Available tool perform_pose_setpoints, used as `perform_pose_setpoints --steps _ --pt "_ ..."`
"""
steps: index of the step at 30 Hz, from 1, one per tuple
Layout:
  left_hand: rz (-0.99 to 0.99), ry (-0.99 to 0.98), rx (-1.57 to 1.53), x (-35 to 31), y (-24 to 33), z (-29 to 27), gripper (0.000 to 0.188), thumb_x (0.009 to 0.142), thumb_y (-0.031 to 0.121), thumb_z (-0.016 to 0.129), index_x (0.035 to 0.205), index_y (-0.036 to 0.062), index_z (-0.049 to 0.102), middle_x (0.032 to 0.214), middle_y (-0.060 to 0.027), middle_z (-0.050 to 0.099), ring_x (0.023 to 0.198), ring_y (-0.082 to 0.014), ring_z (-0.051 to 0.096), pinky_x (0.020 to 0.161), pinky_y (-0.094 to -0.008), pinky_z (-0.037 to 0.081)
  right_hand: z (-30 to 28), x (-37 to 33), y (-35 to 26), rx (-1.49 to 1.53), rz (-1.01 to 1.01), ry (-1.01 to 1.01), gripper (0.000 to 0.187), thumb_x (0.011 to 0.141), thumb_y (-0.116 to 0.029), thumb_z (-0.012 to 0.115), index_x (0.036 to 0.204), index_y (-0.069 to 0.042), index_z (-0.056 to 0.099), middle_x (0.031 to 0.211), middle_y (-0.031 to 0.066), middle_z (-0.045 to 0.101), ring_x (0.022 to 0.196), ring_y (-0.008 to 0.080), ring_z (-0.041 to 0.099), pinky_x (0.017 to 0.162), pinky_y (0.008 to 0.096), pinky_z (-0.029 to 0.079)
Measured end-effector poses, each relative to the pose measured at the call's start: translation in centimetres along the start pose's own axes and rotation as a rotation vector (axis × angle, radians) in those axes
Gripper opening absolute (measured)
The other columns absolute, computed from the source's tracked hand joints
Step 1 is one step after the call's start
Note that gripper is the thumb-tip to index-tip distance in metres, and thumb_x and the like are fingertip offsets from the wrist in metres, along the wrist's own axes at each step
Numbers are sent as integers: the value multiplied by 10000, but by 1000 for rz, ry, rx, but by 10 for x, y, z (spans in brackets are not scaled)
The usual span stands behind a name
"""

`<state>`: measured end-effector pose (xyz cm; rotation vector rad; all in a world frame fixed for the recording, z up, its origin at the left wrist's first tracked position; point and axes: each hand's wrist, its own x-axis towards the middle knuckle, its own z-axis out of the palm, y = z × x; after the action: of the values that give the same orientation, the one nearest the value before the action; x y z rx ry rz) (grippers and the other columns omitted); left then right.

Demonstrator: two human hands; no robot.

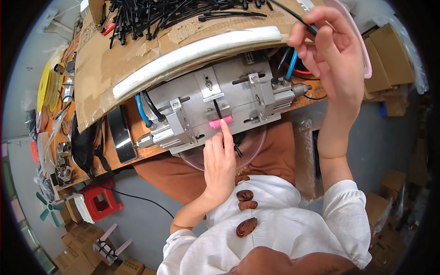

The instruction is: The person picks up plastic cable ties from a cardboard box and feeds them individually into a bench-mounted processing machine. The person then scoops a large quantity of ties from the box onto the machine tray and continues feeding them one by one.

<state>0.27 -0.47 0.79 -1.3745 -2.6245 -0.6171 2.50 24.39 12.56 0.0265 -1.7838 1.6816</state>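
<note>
A grey metal fixture [183, 120] with clamps at both ends lies on the bench in front of me. At its middle sits a pink block [221, 122], and a thin black rod [217, 108] runs down to it from under a metal bracket [208, 85]. My left hand [220, 160] reaches up with the index finger stretched out, its tip touching the pink block; the other fingers bend loosely around nothing. Raised at the upper right, my right hand [337, 55] pinches a black rod-like part [308, 26] with a thicker end between thumb and fingers.
Several black rod-like parts [151, 18] are heaped on cardboard [98, 78] behind the fixture, edged by a white foam strip [197, 57]. A black phone [122, 135] lies left. Blue hoses [143, 110] join the fixture. A clear bowl [256, 146] sits below; a red stool [98, 201] stands on the floor.
</note>
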Motion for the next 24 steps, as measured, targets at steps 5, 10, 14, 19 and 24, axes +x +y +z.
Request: perform_pose_setpoints --steps 5,10,14,19,24 --pt "22 -27 -21 1 -3 0 712 715 -76 548 1391 -101 328 986 -138 499 871 -262 504 803 -337 446 20 -38 -7 11 -28 -16 239 854 -52 665 1060 -8 552 877 130 687 770 120 636 557 187 465" --pt "65 -56 -121 24 -16 -38 686 759 -54 583 1407 -25 360 981 -149 500 897 -277 501 809 -355 442 51 -111 26 -619 -122 -153 628 700 -18 772 1266 62 513 748 77 624 656 151 609 563 253 491" --pt "-76 322 -53 127 -67 -82 313 885 12 533 1195 46 552 997 -168 527 909 -334 523 835 -409 425 83 -143 60 -818 -196 -249 650 718 -93 755 1299 48 501 693 54 566 528 150 472 469 300 412" --pt "22 229 -49 199 -140 -84 258 828 39 640 1078 94 613 931 -136 566 849 -290 570 779 -388 466 99 -145 78 -854 -125 -307 642 753 -99 732 1327 31 474 595 27 435 527 139 477 467 299 402" --pt "-34 158 -171 198 -136 -83 218 808 41 672 1021 72 632 794 -47 572 687 -157 514 664 -292 455 97 -143 76 -885 -120 -281 627 739 -109 756 1301 26 514 568 26 421 495 148 451 440 302 377"
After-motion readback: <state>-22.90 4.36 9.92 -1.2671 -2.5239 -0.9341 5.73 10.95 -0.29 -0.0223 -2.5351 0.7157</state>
